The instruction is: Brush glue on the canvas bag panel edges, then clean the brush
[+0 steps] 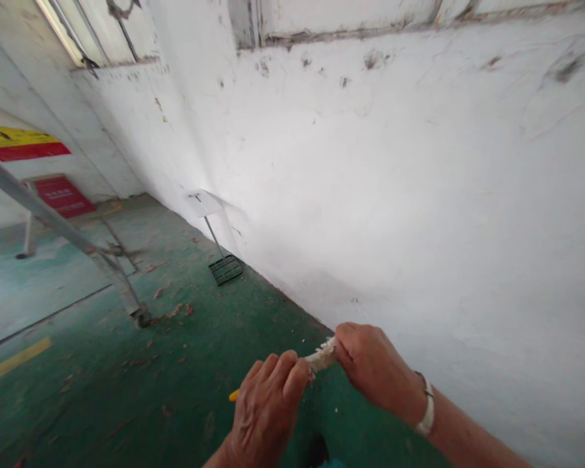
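Low in the head view, my left hand is closed, back of the hand up, around a slim tool. The tool's yellow end pokes out on the left side of that hand. Between my two hands runs a pale, rough piece with a frayed upper edge. My right hand pinches its far end, and a light band circles that wrist. Whether the yellow end and the pale piece are one object is hidden by my left fingers. Small white crumbs lie on the floor below.
A white wall rises close in front and to the right. On the green floor are scattered flakes. A stand with a black grid base leans near the wall. A metal frame leg and a red board are at left.
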Demonstrator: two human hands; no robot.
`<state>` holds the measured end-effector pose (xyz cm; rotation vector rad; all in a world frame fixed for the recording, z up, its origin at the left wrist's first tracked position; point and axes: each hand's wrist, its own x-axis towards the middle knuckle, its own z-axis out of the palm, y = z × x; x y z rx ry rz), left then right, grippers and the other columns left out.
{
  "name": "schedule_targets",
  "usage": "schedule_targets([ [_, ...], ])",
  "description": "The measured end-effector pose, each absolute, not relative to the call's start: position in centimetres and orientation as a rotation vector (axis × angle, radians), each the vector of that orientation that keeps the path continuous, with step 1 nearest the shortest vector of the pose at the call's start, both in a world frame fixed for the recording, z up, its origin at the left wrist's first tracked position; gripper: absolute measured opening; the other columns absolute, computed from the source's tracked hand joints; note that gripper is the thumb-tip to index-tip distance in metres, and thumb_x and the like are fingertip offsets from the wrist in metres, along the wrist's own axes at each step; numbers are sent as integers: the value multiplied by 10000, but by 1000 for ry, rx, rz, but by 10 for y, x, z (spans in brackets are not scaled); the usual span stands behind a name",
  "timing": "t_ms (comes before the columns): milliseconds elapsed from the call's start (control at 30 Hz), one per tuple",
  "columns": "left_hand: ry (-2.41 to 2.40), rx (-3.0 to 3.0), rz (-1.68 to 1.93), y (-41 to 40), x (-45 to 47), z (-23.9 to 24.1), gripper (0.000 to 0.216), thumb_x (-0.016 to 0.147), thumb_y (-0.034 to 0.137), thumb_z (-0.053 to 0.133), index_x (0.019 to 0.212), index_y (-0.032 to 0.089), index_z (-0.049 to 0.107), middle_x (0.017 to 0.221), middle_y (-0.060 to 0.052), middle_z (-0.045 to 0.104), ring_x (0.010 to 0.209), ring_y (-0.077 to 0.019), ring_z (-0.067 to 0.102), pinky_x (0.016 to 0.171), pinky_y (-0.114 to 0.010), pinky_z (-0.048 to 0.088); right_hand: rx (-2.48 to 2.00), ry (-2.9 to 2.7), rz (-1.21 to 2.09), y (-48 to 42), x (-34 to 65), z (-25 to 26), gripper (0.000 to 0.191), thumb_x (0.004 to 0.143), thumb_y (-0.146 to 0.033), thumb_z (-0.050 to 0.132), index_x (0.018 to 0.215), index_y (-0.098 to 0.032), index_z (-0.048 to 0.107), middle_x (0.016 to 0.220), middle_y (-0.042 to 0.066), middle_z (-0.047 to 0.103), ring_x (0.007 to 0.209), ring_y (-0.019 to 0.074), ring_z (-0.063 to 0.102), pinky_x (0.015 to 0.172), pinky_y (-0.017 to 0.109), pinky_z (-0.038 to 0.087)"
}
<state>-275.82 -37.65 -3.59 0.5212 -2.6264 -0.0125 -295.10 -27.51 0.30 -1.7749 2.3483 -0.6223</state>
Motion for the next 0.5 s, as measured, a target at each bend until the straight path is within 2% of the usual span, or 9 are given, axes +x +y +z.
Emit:
schedule_targets([
  [100, -2560, 597, -201, -379, -2759, -35, 43, 900, 221, 573, 926, 251, 558, 889, 10, 644, 740, -175, 551, 678, -293, 344, -1538, 2454, -896, -273, -2976, -2, 271, 935, -263, 416, 675, -201, 466, 591, -5, 477, 545, 139, 415, 559, 298, 226],
  [200, -2404, 782, -670, -377, -2765, -35, 36, 894, 232, 548, 921, 239, 525, 854, 9, 624, 734, -156, 567, 674, -251, 397, -1172, 2132, -1277, -263, -2978, -6, 308, 944, -410, 430, 725, -207, 504, 555, -42, 422, 515, 133, 405, 537, 268, 286],
  [267, -2210, 898, -1008, -373, -2772, -36, 46, 916, 255, 482, 953, 233, 502, 813, 13, 596, 698, -141, 552, 656, -232, 421, -988, 1845, -1400, -260, -2960, -20, 319, 930, -474, 464, 775, -206, 541, 603, -31, 474, 566, 142, 460, 565, 260, 348],
  [367, -1875, 956, -1344, -367, -2788, -40, 115, 944, 290, 399, 962, 221, 490, 790, 8, 563, 698, -136, 541, 675, -238, 454, -710, 1499, -1595, -267, -2917, -57, 345, 886, -553, 523, 799, -220, 538, 766, 13, 569, 755, 183, 549, 675, 287, 439],
  [433, -1676, 975, -1485, -362, -2801, -44, 104, 928, 304, 435, 949, 215, 485, 795, 5, 556, 708, -137, 552, 676, -243, 468, -472, 1370, -1734, -278, -2890, -82, 360, 872, -596, 515, 835, -238, 519, 904, 42, 609, 864, 214, 580, 710, 318, 477],
  [500, -1510, 989, -1619, -358, -2813, -49, 97, 898, 307, 486, 926, 215, 471, 787, 11, 551, 685, -132, 556, 641, -237, 470, -426, 1373, -1775, -290, -2874, -100, 378, 886, -625, 460, 873, -249, 504, 903, 55, 614, 824, 218, 594, 656, 316, 492],
])
